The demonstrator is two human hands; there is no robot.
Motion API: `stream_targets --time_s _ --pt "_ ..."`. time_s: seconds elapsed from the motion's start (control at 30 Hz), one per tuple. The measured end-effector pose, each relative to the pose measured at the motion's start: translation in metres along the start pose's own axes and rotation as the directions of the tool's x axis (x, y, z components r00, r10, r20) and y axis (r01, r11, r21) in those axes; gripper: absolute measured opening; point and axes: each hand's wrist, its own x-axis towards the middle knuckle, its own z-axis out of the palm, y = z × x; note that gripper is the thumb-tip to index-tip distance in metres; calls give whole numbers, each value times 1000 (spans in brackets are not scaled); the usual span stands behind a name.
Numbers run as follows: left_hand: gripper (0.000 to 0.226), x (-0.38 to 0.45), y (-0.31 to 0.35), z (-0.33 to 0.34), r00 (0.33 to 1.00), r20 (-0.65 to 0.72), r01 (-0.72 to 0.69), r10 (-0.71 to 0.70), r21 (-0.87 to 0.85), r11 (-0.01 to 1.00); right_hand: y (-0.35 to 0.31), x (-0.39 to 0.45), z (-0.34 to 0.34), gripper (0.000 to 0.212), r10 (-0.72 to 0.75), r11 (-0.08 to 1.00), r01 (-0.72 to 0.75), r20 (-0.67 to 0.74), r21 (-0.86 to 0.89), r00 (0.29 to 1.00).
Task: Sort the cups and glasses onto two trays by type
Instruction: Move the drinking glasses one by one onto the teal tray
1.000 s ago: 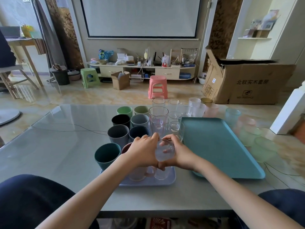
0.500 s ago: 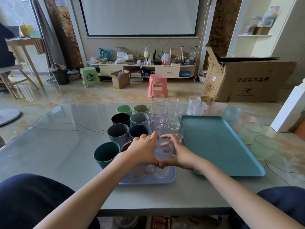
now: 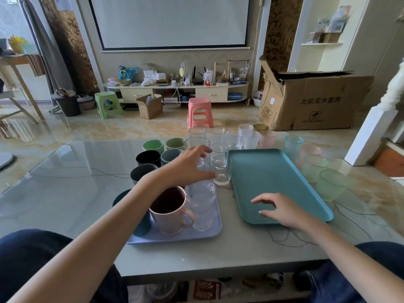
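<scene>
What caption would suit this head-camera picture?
Left hand reaches among clear glasses; right hand hovers over the teal tray.

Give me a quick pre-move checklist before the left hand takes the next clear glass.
1. Left hand at the tall clear glass: ok, grip cannot tell.
2. Right hand free: ok, open over the teal tray.
3. Teal tray has space: ok.
4. Lavender tray sorted: not ok, pink mug beside stacked glasses.
5. Small glass close by: knock risk.
</scene>
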Motion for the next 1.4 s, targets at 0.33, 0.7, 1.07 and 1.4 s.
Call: stream_targets --time_s 0.33,0.7,1.07,1.4 --pt "47 54 55 147 997 73 11 -11 4 1000 29 -39 35 47 -6 950 6 0 -312 1000" --pt "57 53 7 215 978 -77 168 -195 -267 949 23 -47 19 53 78 997 -77 41 -26 996" --pt "53 76 2 221 888 -278 275 -367 -318 907 -22 119 -7 92 47 999 -45 -94 21 994" --pt "46 86 -5 224 895 -304 267 -326 -219 938 -34 169 32 82 49 989 -5 -288 148 956"
